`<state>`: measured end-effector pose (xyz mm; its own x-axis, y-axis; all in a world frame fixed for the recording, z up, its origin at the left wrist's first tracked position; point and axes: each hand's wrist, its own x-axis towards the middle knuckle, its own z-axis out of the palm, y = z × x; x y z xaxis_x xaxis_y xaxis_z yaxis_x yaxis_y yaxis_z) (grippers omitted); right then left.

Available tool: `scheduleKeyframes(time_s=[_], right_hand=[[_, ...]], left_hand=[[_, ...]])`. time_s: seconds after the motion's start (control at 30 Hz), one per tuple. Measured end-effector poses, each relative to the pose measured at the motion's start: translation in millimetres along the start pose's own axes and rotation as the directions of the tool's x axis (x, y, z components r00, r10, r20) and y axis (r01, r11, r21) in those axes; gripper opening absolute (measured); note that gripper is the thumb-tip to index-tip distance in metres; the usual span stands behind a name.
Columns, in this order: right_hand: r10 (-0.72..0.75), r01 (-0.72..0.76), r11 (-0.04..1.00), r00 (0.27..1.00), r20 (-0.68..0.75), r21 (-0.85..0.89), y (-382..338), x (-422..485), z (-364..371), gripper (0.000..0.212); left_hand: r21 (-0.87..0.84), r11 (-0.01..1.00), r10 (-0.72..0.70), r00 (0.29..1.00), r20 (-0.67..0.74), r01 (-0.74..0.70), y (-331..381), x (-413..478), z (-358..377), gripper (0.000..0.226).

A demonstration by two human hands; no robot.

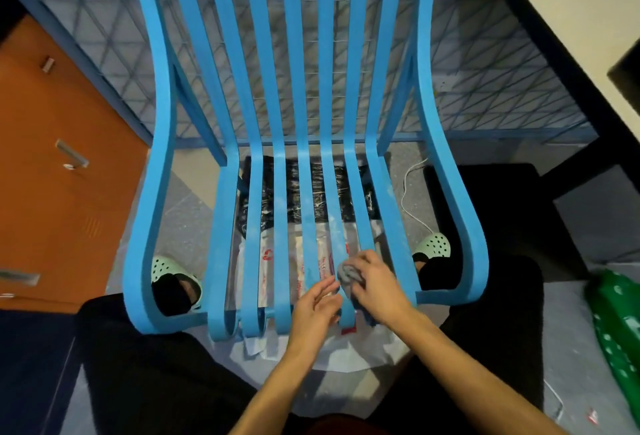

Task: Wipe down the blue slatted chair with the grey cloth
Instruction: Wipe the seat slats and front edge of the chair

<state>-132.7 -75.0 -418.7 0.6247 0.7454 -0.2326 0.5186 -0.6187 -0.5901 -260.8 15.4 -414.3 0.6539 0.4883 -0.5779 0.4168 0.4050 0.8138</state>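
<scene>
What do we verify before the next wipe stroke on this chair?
1. Grip: right hand holds the grey cloth bunched: ok.
2. Contact: cloth touches a seat slat of the blue chair: ok.
3. Free hand: left hand holds nothing, fingers relaxed beside the cloth: ok.
4. Slats ahead free of pale dust: not ok, smears show.
5. Slat undersides wiped: cannot tell.

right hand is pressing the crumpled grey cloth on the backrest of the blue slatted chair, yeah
Not quite. The right hand does grip the crumpled grey cloth, but it presses it on a seat slat near the front edge of the blue slatted chair, not on the backrest. The head view shows this.
</scene>
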Motion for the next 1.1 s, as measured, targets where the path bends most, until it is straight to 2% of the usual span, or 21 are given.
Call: scheduleKeyframes(time_s=[0.07,0.17,0.27,0.37,0.53,0.67,0.8,0.9,1.0,1.1], right_hand=[[-0.046,0.056,0.993,0.995,0.093,-0.107,-2.7,-14.1,17.7,0.049],[-0.061,0.087,0.975,0.989,0.132,-0.206,0.5,-24.2,24.8,0.047],[-0.106,0.135,0.969,0.984,0.142,-0.209,1.7,-22.4,24.0,0.038],[-0.124,0.146,0.974,0.984,0.131,-0.175,2.1,-10.8,22.7,0.023],[-0.113,0.124,0.979,0.991,0.075,-0.161,3.4,17.1,22.6,0.016],[-0.079,0.084,0.985,0.996,0.042,-0.148,2.7,8.4,34.8,0.022],[-0.114,0.124,0.99,0.986,0.119,-0.074,6.2,-14.6,23.8,0.027],[-0.056,0.058,0.994,0.998,0.027,-0.091,17.1,-11.4,1.1,0.031],[-0.022,0.027,0.989,0.999,0.03,-0.148,25.3,-12.9,-7.5,0.031],[-0.024,0.039,0.98,0.997,0.077,-0.196,28.3,-13.1,-4.2,0.033]], left_hand=[[0.11,0.992,0.06,0.998,-0.03,-0.056,-0.2,0.9,-2.0,0.035],[0.313,0.938,0.176,0.982,-0.065,-0.147,2.6,0.0,-10.0,0.033],[0.465,0.86,0.253,0.967,-0.033,-0.209,-1.9,-5.8,-19.7,0.032],[0.564,0.789,0.265,0.963,0.045,-0.244,-7.6,-7.3,-19.8,0.044],[0.601,0.761,0.234,0.968,0.093,-0.242,-8.8,-8.7,-12.0,0.058],[0.596,0.767,0.241,0.967,0.077,-0.239,-9.0,-9.4,-13.3,0.055],[0.58,0.77,0.251,0.962,0.11,-0.268,-8.9,-8.7,-13.4,0.048],[0.598,0.754,0.221,0.962,0.16,-0.273,-11.7,-7.5,-8.1,0.045],[0.658,0.69,0.186,0.952,0.244,-0.303,-11.2,-5.3,2.6,0.053],[0.776,0.526,0.151,0.936,0.318,-0.348,-5.2,2.0,12.5,0.063]])
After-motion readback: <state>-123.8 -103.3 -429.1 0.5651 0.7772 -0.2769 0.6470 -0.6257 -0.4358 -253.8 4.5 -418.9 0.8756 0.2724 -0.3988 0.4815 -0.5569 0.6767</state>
